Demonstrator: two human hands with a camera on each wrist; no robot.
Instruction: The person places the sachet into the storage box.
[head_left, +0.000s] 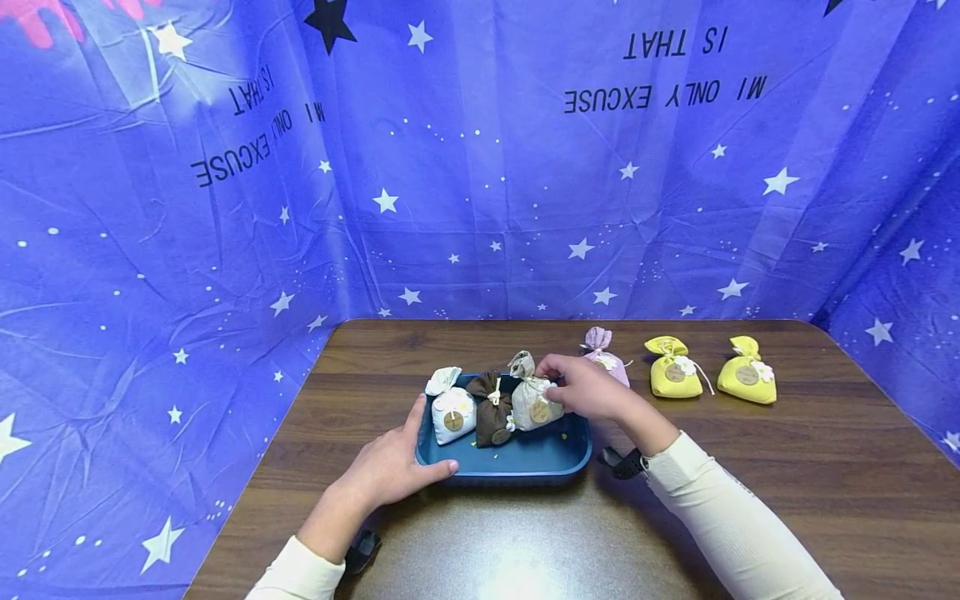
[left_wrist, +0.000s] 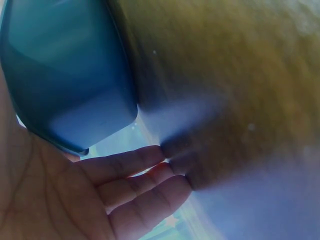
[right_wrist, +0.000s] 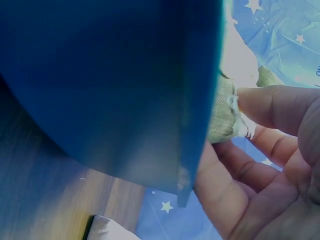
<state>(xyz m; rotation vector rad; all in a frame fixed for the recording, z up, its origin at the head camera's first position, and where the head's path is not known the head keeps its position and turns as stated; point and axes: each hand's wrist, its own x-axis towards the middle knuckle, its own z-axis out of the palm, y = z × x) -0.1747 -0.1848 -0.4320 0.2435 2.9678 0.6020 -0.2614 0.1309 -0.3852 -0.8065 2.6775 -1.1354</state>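
Observation:
A blue tray (head_left: 517,463) holds a white pouch (head_left: 454,414), a brown pouch (head_left: 492,417) and a grey-beige pouch (head_left: 537,405), side by side. The right hand (head_left: 581,385) pinches the grey-beige pouch near its right side; in the right wrist view, thumb and fingers of the hand (right_wrist: 270,145) are around the pouch (right_wrist: 223,112) at the tray wall (right_wrist: 200,100). At the tray's left end rests the left hand (head_left: 393,462), thumb on the front rim. In the left wrist view its fingers are extended beside the tray (left_wrist: 75,75).
A pink pouch (head_left: 609,363) stands just behind the right hand. Two yellow pouches (head_left: 675,377) (head_left: 747,380) sit further right on the wooden table (head_left: 825,467). Small yellow bits lie in the tray. A blue star-patterned cloth (head_left: 480,167) hangs behind and at the sides.

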